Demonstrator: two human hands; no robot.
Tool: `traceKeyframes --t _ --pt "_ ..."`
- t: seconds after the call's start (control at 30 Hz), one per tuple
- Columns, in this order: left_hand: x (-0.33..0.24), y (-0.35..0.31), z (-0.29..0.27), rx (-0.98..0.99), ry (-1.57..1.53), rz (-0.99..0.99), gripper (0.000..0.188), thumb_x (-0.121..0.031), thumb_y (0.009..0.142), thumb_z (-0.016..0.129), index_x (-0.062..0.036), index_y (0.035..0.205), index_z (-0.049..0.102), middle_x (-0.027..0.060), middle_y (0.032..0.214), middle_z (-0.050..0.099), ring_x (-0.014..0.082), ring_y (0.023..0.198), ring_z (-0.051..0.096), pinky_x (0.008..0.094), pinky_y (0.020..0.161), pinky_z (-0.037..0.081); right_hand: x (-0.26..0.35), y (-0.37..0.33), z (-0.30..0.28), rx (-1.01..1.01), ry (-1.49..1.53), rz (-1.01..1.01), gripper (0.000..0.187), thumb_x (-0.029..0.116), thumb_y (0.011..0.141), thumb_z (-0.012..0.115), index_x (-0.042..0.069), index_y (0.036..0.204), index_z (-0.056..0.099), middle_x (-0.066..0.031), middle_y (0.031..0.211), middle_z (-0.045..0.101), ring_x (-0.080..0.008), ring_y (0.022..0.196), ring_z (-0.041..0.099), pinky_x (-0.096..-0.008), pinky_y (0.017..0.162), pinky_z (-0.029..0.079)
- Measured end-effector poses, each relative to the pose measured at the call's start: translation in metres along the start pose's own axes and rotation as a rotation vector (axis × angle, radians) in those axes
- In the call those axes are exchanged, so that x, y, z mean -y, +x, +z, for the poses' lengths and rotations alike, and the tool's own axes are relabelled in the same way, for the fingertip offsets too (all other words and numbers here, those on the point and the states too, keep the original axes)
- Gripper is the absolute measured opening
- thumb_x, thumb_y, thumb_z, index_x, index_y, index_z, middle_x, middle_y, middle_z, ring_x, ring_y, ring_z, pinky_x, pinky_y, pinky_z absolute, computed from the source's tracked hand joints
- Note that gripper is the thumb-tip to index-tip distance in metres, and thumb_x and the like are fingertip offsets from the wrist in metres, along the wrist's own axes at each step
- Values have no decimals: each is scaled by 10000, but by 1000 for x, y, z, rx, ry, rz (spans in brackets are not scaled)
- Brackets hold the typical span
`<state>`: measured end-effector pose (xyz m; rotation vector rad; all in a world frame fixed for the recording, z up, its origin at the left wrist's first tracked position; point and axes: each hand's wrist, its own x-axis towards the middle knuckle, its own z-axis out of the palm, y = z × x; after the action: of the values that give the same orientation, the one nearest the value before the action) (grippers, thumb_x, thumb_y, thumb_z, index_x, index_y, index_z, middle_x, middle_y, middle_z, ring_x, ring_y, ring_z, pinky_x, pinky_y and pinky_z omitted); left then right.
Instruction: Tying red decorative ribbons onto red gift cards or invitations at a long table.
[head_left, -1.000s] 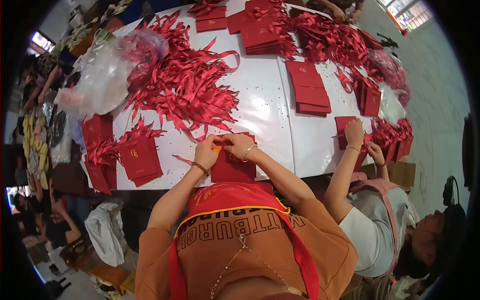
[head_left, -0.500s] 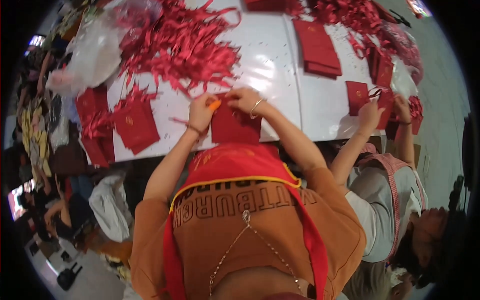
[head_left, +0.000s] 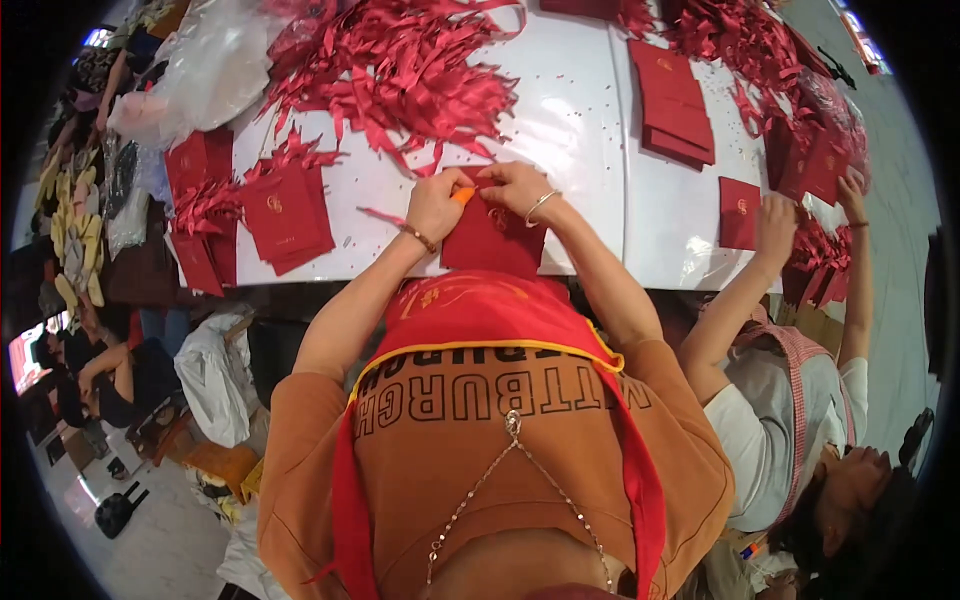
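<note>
A flat dark red gift bag [head_left: 490, 240] with a small gold emblem lies before me at the table's near edge. My left hand [head_left: 436, 210] is closed at its upper left corner, gripping a small orange tool [head_left: 463, 195] whose tip I cannot make out. Over the bag's upper edge, my right hand [head_left: 517, 190] has its fingers bent together in a pinch; whatever is between them is hidden. A thin red ribbon [head_left: 383, 215] sticks out to the left beside my left wrist.
Beyond my hands lies a heap of red ribbons [head_left: 420, 85]. Stacked red bags [head_left: 287, 220] are on the left, and more bags [head_left: 672, 105] at the back right. Clear plastic wrapping [head_left: 205, 75] sits far left. A co-worker's hand [head_left: 775, 235] is at the right.
The view has shifted a little. Both my hands remain at the bag's top edge, and the bag's emblem now shows. The co-worker's hands have moved apart, one reaching farther across the table.
</note>
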<state>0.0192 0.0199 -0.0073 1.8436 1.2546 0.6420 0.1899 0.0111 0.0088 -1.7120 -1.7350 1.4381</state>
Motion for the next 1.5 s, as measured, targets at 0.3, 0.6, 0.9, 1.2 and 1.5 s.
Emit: traceKeyframes --t 0.3,0.6,0.9,1.2,1.5 --pt "-10 5 0 87 514 284 56 -73 725 526 -27 757 532 179 648 570 336 602 570 428 528 449 6 3 15 -131 -249 -78 243 241 735 554 161 958 607 -97 853 630 -260 785 601 -358 707 468" --pt "-16 14 -2 189 730 458 158 -30 633 569 -10 783 523 154 636 562 296 607 575 391 549 472 2 14 12 -77 -178 54 267 224 700 550 141 940 633 -112 880 633 -287 821 597 -368 706 467" --pt "-20 16 0 257 717 423 258 -16 648 536 5 905 527 184 704 576 346 650 568 422 600 462 3 15 13 -104 -192 51 272 204 670 566 150 926 642 -115 871 636 -280 822 604 -365 711 470" --pt "18 14 -2 127 85 -10 89 -122 737 555 -38 744 583 155 690 592 282 629 584 362 577 443 -4 17 22 -33 -154 54 263 203 733 570 114 975 624 -101 876 638 -231 794 611 -329 727 475" --pt "10 14 1 123 -172 -293 106 -102 723 591 -21 788 616 123 711 624 234 640 606 302 578 463 -23 22 4 2 105 -20 309 157 702 647 46 989 614 -140 903 633 -241 826 610 -312 748 467"
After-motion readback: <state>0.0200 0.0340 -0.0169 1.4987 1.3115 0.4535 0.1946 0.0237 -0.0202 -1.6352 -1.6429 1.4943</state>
